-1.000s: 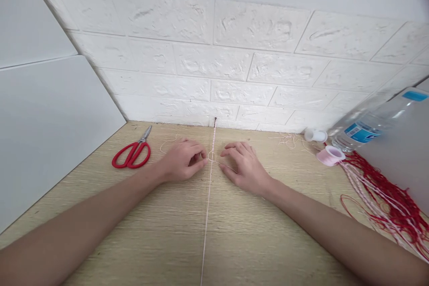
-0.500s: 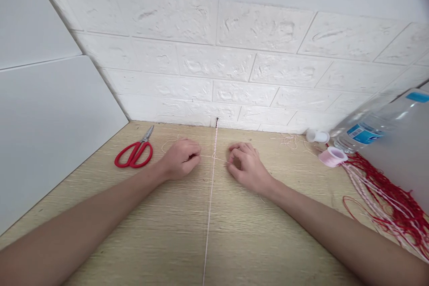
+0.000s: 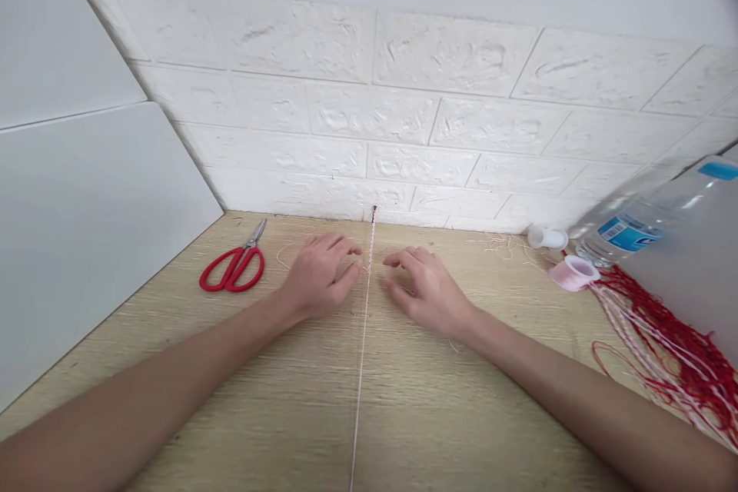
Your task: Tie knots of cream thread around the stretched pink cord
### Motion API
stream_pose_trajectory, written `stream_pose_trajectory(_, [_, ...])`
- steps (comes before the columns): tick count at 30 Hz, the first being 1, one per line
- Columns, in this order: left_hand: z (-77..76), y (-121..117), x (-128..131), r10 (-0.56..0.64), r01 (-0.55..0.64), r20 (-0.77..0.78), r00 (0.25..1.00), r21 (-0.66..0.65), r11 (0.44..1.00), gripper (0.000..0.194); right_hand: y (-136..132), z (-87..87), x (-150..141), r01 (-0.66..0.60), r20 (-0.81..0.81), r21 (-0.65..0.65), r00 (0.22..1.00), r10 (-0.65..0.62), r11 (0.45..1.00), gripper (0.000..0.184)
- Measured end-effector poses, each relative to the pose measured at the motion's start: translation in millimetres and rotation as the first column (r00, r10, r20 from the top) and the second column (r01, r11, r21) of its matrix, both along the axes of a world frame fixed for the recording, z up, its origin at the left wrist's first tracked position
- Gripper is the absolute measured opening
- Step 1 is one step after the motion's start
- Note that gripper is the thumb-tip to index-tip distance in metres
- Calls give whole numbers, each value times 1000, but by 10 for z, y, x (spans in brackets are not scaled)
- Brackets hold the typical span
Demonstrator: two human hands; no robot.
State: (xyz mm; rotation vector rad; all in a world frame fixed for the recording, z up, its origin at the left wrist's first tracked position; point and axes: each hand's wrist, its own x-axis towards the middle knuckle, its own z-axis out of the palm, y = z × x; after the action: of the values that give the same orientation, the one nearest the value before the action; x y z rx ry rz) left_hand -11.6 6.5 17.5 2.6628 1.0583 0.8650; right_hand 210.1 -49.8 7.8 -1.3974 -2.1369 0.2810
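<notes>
No text is legible; the blue label [image 3: 628, 233] on the clear bottle [image 3: 679, 198], beside the pink spool [image 3: 568, 275], bears unreadably small print.

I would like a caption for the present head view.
Two bare hands flank a taut pale cord, with red-handled scissors lying left and thread spools right.

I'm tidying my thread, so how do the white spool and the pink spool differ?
The white spool lies on its side, while the pink spool has its open end turned upward. The white spool is nearer the brick-patterned wall; the pink spool is nearer the red cords. The white spool looks slightly smaller than the pink spool. Both are beside the bottle.
</notes>
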Motion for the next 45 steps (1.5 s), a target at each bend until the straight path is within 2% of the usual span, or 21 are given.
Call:
stream_pose_trajectory(3, [-17, -50, 74, -17, 18, 24, 1000, -57, 998, 19, 106, 0, -72, -21, -16, -88, 1000, 19, 996, 27])
stream_pose_trajectory(6, [-33, -79, 118, -6, 14, 63, 998, -130, 991, 20, 214, -45, -151, -13, -31, -114, 999, 9, 993, 18])
stream_pose_trajectory(9, [-59, -84, 136, 30, -11, 91, 995, -210, 978, 22, 259, -108, -190, -20, -35, -78, 999, 18, 997, 8])
stream_pose_trajectory(13, [-91, -66, 133, 27, -1, 86, 996, -290, 957, 25, 244, -155, -183, -71, -5, -14, 997, 71, 997, 16])
stream_pose_trajectory(18, [-92, -59, 114, 46, -25, 58, 997, -330, 944, 26, 240, -150, -182, -65, 29, -23, 997, 66, 998, 20])
stream_pose_trajectory(29, [-92, -77, 115, 179, -182, -35, 983, -227, 957, 38, 262, -153, -147, -41, 134, -21, 990, 43, 999, 29])
stream_pose_trajectory(36, [-111, -37, 95, 185, -187, -29, 982, -216, 958, 35, 277, -176, -128, 27, 134, -24, 991, -24, 999, 28])
stream_pose_trajectory(45, [-144, 21, 39, 205, -220, -118, 972, -133, 966, 32, 291, -182, -91, 114, 84, -65, 991, -108, 991, 26])
